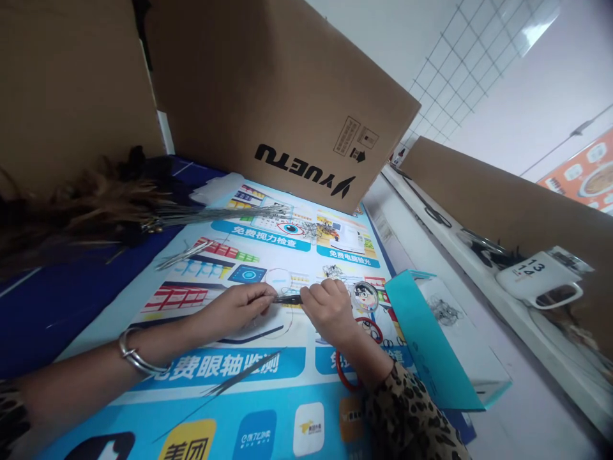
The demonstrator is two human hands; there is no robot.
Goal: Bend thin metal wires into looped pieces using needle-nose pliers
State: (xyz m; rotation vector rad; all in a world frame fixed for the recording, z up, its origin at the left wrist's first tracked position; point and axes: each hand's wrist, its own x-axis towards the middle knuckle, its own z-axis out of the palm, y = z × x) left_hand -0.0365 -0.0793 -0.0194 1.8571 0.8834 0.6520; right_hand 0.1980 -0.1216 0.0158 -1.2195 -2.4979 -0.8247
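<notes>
My left hand (242, 306) and my right hand (328, 308) meet over a printed blue poster (268, 364) on the table. Both pinch the ends of a thin dark feather stem (288, 298) held between them. A silver bangle (136, 358) sits on my left wrist, and a leopard-print sleeve (407, 415) covers my right forearm. A single dark feather (239, 382) lies on the poster below my hands. Red-handled scissors (357, 358) lie partly under my right wrist.
A heap of dark and brown feathers (81, 211) with wire stems lies at the left. A cardboard box (272, 96) stands behind the poster. A teal box lid (431, 345) sits at the right, and a white mug (541, 278) rests on the ledge.
</notes>
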